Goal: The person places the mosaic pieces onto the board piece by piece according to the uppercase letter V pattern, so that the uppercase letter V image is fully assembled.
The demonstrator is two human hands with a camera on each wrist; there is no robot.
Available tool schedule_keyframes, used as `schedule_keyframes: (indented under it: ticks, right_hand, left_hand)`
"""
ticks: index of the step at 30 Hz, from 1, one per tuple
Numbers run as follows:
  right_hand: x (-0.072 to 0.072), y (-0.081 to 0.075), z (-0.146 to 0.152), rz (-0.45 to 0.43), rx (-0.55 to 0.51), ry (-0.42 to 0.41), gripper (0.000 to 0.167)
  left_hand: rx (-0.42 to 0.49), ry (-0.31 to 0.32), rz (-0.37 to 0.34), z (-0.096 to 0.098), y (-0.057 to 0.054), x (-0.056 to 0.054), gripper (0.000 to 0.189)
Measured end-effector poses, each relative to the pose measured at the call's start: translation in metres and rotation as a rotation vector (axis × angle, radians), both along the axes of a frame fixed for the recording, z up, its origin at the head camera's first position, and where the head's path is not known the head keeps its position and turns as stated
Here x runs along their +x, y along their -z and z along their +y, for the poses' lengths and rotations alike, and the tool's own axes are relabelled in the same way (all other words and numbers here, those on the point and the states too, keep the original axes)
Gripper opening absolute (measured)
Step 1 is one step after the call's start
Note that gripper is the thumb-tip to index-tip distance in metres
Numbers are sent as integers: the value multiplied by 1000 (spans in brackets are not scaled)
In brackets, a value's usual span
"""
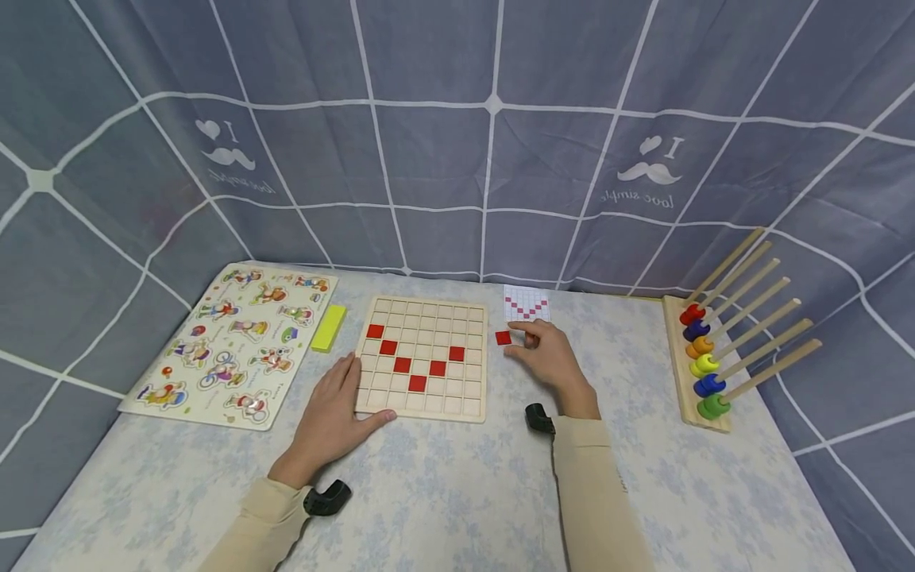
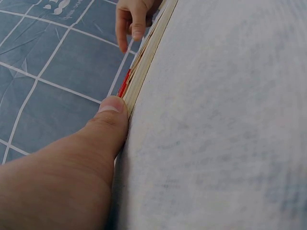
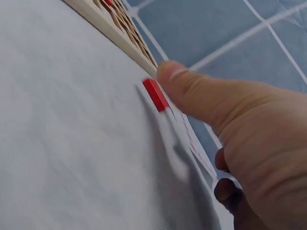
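My left hand (image 1: 332, 421) rests at the left edge of a wooden grid board (image 1: 429, 411), fingers along its side and thumb on the near rim. Several red square tiles (image 1: 418, 384) lie in the board's cells in a V-like line. To the right of the board, a loose red tile (image 1: 503, 338) lies on the table. My right hand (image 1: 546, 355) is at this tile, thumb and index finger parted around its right side. In the right wrist view, the thumb (image 3: 192, 91) stands just above the tile's edge; the index fingertip is hidden there.
A small pattern card (image 1: 527, 302) with a red V lies behind my right hand. At the left are a picture puzzle board (image 1: 236, 349) and a yellow-green block (image 1: 329, 328). A wooden peg rack (image 1: 675, 349) with coloured beads stands at the right. A tiled-print curtain (image 1: 429, 159) hangs behind.
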State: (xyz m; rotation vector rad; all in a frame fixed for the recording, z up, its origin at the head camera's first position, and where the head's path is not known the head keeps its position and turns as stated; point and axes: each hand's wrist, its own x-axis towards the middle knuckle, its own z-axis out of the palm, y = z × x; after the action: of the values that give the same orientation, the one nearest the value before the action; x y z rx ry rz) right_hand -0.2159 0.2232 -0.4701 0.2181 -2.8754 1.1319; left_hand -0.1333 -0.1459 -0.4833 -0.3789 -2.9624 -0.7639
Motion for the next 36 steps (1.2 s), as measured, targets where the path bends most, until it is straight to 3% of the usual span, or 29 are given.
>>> schedule_keyframes:
  ticks: [13,27,36]
  right_hand:
    - [-8,6,3,-11,84,-18,46]
    - [-9,7,1,-56,74,-25,45]
    - [-8,9,-1,-49,81,2,32]
  left_hand:
    - [9,1,23,1,0,2,111]
    - [-5,4,5,0,1,0,110]
    - [-5,2,7,0,2,0,111]
